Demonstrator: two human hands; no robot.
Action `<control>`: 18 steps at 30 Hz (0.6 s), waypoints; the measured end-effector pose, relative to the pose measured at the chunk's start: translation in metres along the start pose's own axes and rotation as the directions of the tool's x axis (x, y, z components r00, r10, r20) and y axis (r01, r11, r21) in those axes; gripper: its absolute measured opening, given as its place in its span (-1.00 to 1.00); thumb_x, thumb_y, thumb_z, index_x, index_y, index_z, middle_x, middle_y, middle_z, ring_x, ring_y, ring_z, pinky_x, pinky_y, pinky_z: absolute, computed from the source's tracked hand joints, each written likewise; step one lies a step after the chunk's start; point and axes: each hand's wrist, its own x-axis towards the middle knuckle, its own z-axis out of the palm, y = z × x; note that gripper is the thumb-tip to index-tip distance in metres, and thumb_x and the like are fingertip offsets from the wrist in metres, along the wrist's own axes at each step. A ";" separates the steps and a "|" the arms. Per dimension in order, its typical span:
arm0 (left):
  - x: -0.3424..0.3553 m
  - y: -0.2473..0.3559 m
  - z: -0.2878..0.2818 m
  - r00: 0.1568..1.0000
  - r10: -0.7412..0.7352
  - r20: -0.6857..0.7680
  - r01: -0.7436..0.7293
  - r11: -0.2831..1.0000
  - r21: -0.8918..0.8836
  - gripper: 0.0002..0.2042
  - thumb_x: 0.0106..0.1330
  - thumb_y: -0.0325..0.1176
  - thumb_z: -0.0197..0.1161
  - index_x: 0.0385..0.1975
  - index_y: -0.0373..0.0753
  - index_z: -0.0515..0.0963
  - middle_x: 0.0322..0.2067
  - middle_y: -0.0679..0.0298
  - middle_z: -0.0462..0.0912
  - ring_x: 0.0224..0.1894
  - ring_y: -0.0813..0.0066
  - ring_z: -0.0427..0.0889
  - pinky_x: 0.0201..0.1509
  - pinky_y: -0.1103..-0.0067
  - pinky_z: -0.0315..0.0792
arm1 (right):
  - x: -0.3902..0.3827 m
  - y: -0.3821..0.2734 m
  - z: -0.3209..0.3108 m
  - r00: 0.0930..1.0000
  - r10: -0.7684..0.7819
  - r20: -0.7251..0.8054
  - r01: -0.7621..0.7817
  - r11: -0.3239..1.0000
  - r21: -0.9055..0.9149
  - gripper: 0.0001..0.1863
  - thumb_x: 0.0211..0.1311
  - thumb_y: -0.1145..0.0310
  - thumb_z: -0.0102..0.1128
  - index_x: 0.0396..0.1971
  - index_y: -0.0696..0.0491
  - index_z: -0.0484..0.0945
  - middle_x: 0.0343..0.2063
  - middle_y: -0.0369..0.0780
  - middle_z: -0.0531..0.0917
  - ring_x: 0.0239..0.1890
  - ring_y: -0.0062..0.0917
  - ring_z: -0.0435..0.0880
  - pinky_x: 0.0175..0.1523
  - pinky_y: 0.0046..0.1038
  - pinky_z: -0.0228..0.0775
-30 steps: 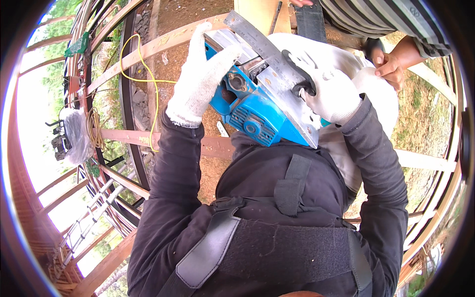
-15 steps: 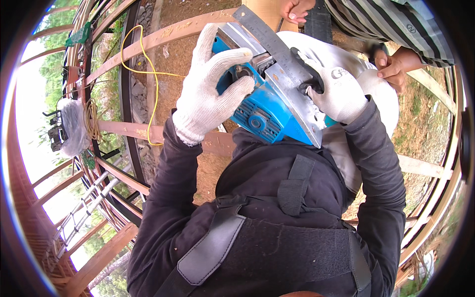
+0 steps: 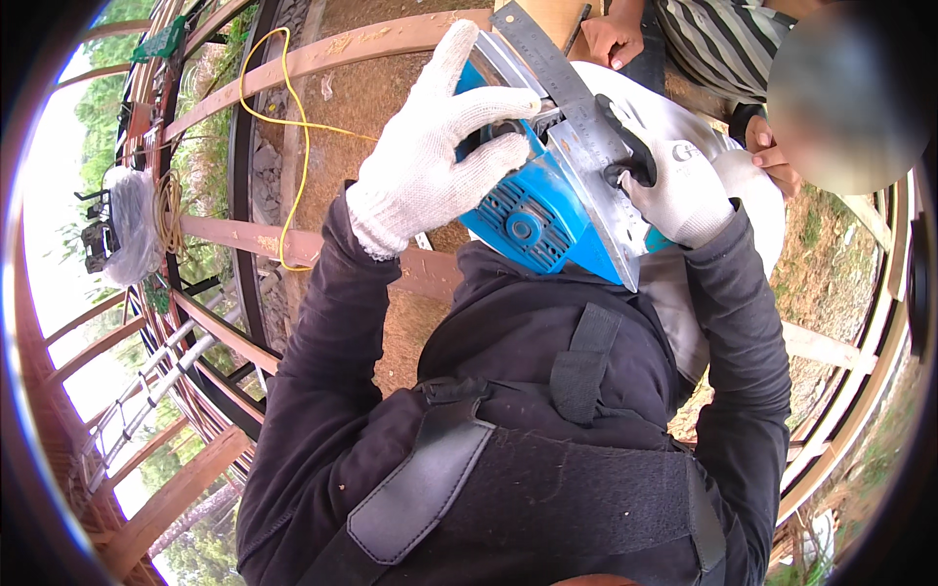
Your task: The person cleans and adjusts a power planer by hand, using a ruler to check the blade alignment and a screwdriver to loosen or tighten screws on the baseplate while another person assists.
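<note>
A blue electric planer (image 3: 528, 225) rests tilted at my lap, its metal sole facing up to the right. My left hand (image 3: 420, 156), in a white knit glove, grips its far left side, with thumb and a finger bent around an opening in the housing. Along the sole lies a steel ruler (image 3: 552, 83), slanting from the far left toward me. My right hand (image 3: 679, 186), also gloved, is closed at the ruler's near part, around a black curved piece (image 3: 630, 146) whose kind I cannot make out. Its fingertips are partly hidden.
A person in a striped shirt (image 3: 718, 44) leans in at the far right, a bare hand (image 3: 614, 39) near the planer's far end. A yellow cord (image 3: 308, 186) loops at the left over wooden beams (image 3: 332, 63). A plastic-wrapped machine (image 3: 132, 225) stands farther left.
The planer, ruler and both my hands have shifted slightly right in view. The other person has leaned in, and their head now shows at the right.
</note>
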 end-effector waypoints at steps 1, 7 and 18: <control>0.000 -0.001 0.001 1.000 0.027 -0.001 -0.027 1.000 0.015 -0.58 0.19 -0.40 0.49 0.09 -0.03 0.70 0.50 -0.24 0.12 0.56 -0.12 0.16 0.50 0.27 0.24 | 0.000 0.000 0.001 0.996 -0.041 -0.075 0.042 0.999 0.020 -0.37 0.15 0.25 0.42 0.24 0.08 0.49 -0.30 -0.02 0.68 -0.24 -0.13 0.70 -0.12 -0.17 0.54; 0.002 -0.004 0.002 0.997 0.077 -0.017 -0.077 0.996 0.048 -0.60 0.21 -0.31 0.49 0.09 0.01 0.70 0.51 -0.22 0.12 0.53 -0.11 0.23 0.47 0.25 0.30 | -0.002 0.001 0.004 0.991 -0.040 -0.130 0.039 0.999 -0.011 -0.43 0.13 0.20 0.48 0.10 0.14 0.56 -0.42 -0.02 0.63 -0.31 -0.11 0.66 -0.20 -0.15 0.49; 0.004 -0.001 -0.004 0.999 0.039 -0.025 -0.041 0.994 -0.106 -0.62 0.18 -0.35 0.50 0.03 -0.07 0.69 0.42 -0.49 0.11 0.43 -0.33 0.32 0.36 0.32 0.42 | 0.005 -0.007 -0.001 0.983 -0.103 -0.152 0.105 0.994 0.001 -0.49 0.12 0.25 0.49 0.04 0.14 0.58 -0.38 -0.02 0.65 -0.31 -0.12 0.66 -0.18 -0.17 0.51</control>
